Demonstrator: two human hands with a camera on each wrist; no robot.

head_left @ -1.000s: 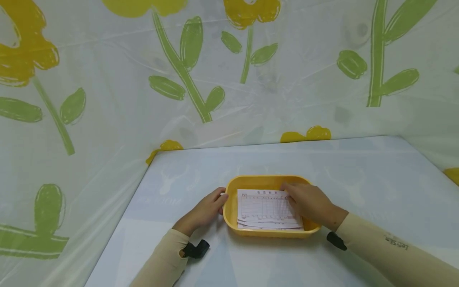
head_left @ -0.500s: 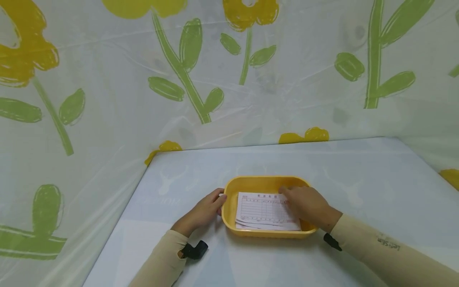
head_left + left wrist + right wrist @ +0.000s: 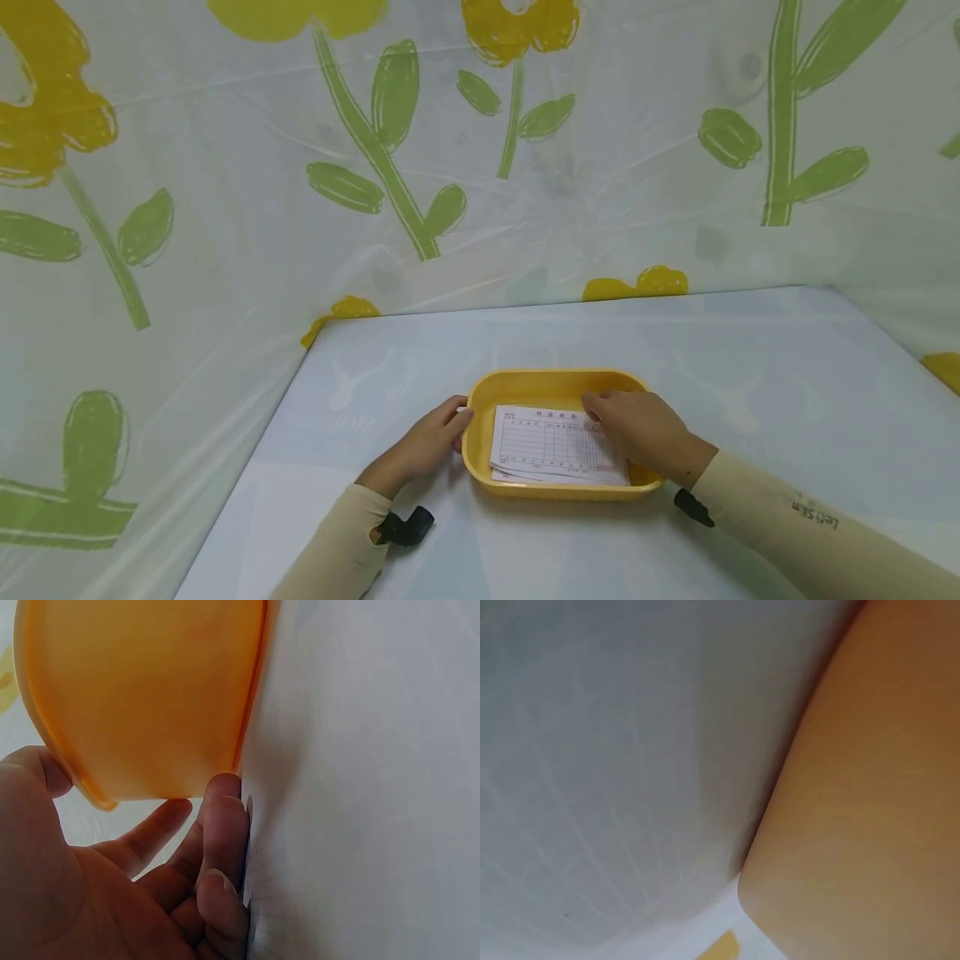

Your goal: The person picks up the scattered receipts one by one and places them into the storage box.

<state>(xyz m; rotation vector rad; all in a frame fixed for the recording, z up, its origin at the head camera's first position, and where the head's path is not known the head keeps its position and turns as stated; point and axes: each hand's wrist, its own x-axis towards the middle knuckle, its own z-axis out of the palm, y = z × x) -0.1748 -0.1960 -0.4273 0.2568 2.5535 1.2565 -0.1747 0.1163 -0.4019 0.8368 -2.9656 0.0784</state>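
Note:
A yellow plastic basin (image 3: 517,382) stands on the table with a small stack of printed paper forms (image 3: 536,442) in it. My left hand (image 3: 423,442) holds the basin's left end. In the left wrist view the thumb (image 3: 52,776) is at the rim, while the fingers reach under the basin's end, close to the tabletop. My right hand (image 3: 645,429) reaches over the right side into the basin and grips the forms at their right edge; its fingertips are hidden. The right wrist view shows only the basin's outer wall (image 3: 870,795) close up, without the hand.
The pale blue-white table (image 3: 375,358) extends around the basin. Behind and to the left hangs a white curtain (image 3: 247,208) printed with yellow flowers and green leaves. A small black wrist camera (image 3: 407,527) sits on the left wrist, and another black one (image 3: 693,508) below the right.
The forms have shifted slightly toward me and turned a little, so their far edge now slants. My right hand has moved slightly left; the left keeps its hold on the basin.

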